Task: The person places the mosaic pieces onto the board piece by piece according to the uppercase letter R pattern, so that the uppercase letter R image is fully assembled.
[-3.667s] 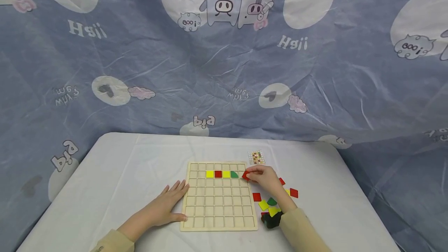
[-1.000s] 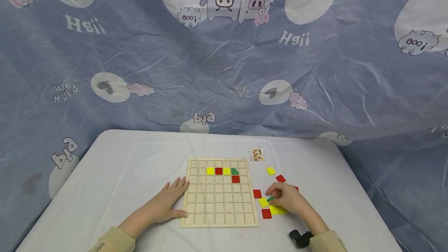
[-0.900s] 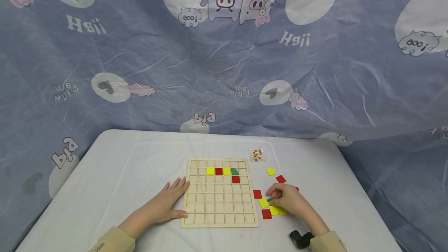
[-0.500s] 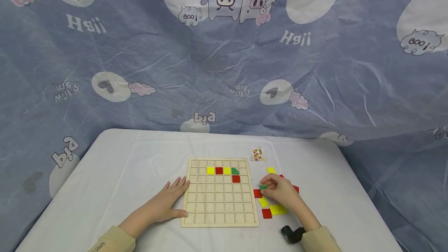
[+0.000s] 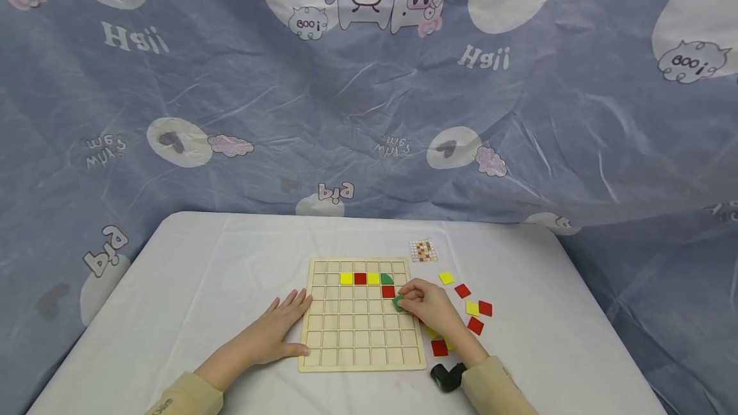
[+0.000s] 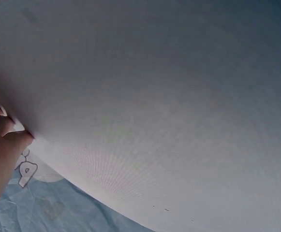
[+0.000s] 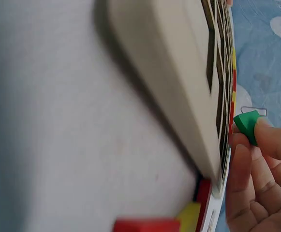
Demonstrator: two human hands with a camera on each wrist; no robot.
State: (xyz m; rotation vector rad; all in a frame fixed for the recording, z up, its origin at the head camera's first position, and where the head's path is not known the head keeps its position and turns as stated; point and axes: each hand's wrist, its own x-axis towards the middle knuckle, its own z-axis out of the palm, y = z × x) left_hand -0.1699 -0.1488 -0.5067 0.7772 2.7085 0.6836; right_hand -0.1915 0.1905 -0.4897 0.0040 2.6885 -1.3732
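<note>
A wooden grid board lies on the white table. In its second row sit a yellow tile, a red tile, another yellow tile and a green quarter-round tile. One red tile is set just below the green one. My right hand pinches a second green tile between thumb and fingers, over the board's right side below that red tile. My left hand rests at the board's left edge, fingers spread straight; the left wrist view catches only part of the hand.
A small printed pattern card lies behind the board's right corner. Loose red and yellow tiles are scattered to the right, some hidden by the right hand. The black device is at the right wrist. A patterned cloth hangs behind.
The red tile my right hand held earlier now sits in the third row. Since then the hand has picked up a green tile and moved left with it over the board. The left hand stays put.
</note>
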